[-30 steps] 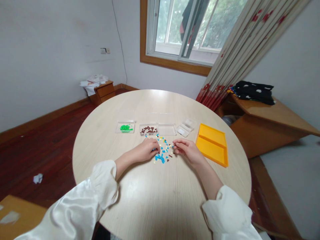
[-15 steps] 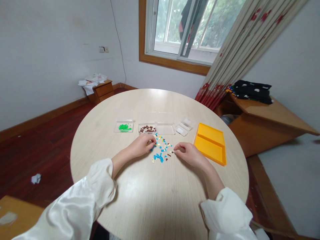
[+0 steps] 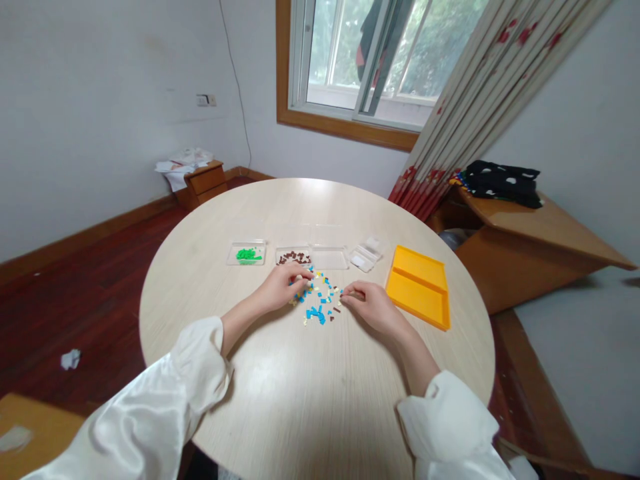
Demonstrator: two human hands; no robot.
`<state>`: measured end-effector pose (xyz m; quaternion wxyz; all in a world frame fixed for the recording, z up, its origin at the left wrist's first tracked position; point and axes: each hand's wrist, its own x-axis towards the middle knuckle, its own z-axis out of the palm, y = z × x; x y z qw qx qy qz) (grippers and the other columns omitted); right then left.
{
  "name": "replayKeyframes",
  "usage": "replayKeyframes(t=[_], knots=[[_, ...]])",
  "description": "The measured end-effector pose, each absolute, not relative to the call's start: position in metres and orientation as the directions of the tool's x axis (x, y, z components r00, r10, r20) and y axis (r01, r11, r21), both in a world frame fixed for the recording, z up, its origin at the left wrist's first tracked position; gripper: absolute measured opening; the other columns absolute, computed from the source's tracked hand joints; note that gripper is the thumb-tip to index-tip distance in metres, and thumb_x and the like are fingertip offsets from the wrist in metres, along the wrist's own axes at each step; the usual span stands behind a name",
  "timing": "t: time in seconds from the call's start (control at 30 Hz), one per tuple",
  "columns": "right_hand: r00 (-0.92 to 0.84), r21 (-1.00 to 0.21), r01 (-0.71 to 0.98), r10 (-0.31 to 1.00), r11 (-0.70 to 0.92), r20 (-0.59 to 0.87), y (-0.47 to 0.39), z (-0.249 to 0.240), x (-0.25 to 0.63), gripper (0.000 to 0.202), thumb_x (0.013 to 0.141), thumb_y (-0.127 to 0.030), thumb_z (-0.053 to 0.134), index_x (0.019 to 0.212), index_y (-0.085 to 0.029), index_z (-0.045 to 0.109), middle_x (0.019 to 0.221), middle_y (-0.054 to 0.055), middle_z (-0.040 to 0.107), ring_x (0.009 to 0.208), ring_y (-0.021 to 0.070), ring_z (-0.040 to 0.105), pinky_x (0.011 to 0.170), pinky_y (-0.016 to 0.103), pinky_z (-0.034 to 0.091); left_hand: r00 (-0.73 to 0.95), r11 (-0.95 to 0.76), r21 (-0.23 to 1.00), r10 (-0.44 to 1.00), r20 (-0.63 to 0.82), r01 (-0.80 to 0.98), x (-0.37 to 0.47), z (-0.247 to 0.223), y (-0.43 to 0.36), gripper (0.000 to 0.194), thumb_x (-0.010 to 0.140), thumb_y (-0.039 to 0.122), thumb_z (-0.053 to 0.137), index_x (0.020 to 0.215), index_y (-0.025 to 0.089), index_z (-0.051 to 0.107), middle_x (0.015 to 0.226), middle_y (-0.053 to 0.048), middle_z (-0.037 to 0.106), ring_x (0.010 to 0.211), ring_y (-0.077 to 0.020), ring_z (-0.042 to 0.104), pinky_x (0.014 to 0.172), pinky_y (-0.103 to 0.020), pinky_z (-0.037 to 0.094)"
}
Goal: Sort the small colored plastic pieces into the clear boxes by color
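Observation:
Small blue, cream, yellow and brown pieces (image 3: 316, 314) lie scattered on the round pale table (image 3: 300, 387). At the left edge of the pile is my left hand (image 3: 285, 287), its fingers bent over the pieces; whether it pinches one is too small to see. My right hand (image 3: 367, 303) reaches in from the right with thumb and index finger together at the pile's edge, on something too small to make out. Behind the pile, a clear box holds brown pieces (image 3: 295, 257). Green pieces (image 3: 249, 255) lie in another clear box to the left.
A clear box (image 3: 331, 258) stands beside the brown pieces' box. Further right are a small clear case (image 3: 367, 255) and a yellow tray (image 3: 419, 298) with two compartments. Beyond the table stand a small cabinet (image 3: 206, 179) and a tilted wooden desk (image 3: 530, 247).
My left hand has shifted slightly left and up, uncovering blue and cream pieces. My right hand has moved a little left and up, nearer the pile.

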<state>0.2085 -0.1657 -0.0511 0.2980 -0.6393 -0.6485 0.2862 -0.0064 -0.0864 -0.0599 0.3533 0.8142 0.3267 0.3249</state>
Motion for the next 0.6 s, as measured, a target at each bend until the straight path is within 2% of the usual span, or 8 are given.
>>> replayKeyframes(t=[0.1,0.23,0.37,0.6], knots=[[0.048,-0.855,0.519,0.999,-0.002,0.026,-0.164,-0.05,0.201,0.021,0.072,-0.035,0.056,0.073,-0.015,0.063,0.053,-0.005,0.046,0.052,0.0097,0.039,0.052,0.024,0.029,0.575,-0.524,0.803,0.764,0.294,0.285,-0.004,-0.059,-0.088,0.018,0.078,0.016,0.054,0.087,0.015,0.07,0.084,-0.007,0.065,0.072,-0.0127,0.053,0.066,-0.027,0.041],[0.08,-0.947,0.317,0.997,-0.042,-0.017,-0.162,-0.049,0.187,0.028,0.066,-0.043,0.061,0.071,-0.015,0.06,0.049,-0.01,0.028,0.047,0.0066,0.026,0.048,0.023,0.023,0.562,-0.511,0.809,0.775,0.288,0.291,-0.002,-0.057,-0.091,0.016,0.077,0.018,0.056,0.084,0.013,0.069,0.079,-0.007,0.066,0.067,-0.0118,0.05,0.063,-0.027,0.039],[0.075,-0.981,0.177,0.995,-0.085,-0.073,-0.162,-0.05,0.175,0.035,0.063,-0.048,0.064,0.073,-0.015,0.058,0.05,-0.011,0.024,0.046,0.0059,0.024,0.046,0.023,0.024,0.534,-0.464,0.836,0.805,0.26,0.294,-0.001,-0.054,-0.095,0.014,0.076,0.017,0.057,0.081,0.012,0.069,0.075,-0.006,0.066,0.065,-0.0111,0.05,0.063,-0.026,0.039],[0.05,-0.981,0.183,0.997,-0.064,-0.055,-0.161,-0.055,0.17,0.042,0.063,-0.055,0.065,0.073,-0.015,0.059,0.049,-0.01,0.026,0.046,0.0058,0.023,0.045,0.023,0.018,0.51,-0.389,0.897,0.826,0.24,0.207,0.003,-0.052,-0.102,0.009,0.074,0.017,0.059,0.073,0.011,0.065,0.072,-0.005,0.065,0.068,-0.0122,0.057,0.066,-0.027,0.045]])
